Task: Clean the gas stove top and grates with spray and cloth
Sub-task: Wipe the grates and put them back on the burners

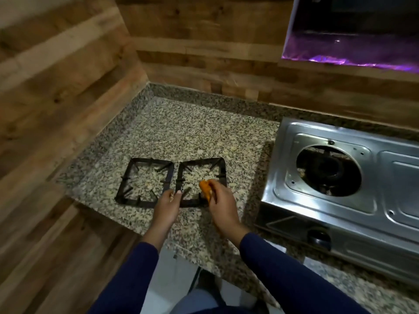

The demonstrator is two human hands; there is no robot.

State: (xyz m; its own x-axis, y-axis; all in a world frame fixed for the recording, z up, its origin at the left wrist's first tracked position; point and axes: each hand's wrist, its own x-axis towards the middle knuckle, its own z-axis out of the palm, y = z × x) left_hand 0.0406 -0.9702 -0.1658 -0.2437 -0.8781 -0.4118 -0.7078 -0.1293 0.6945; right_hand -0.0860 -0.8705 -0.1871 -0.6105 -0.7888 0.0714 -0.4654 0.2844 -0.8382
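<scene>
Two black square grates lie side by side on the speckled granite counter (181, 132): the left grate (127, 177) and the right grate (221, 165). My left hand (169, 203) pinches the near left corner of the right grate. My right hand (218, 200) holds a bunched orange cloth (205, 189) pressed against that grate's near right side. The steel gas stove (335, 202) sits to the right with its burner opening (328, 171) bare, no grate on it. No spray bottle is in view.
Wood-pattern walls close the counter at the left and back. A dark window or glass pane (353, 30) with purple reflections is at the upper right. A black stove knob (318, 239) faces the counter's front edge. Dark blue sleeves cover both arms.
</scene>
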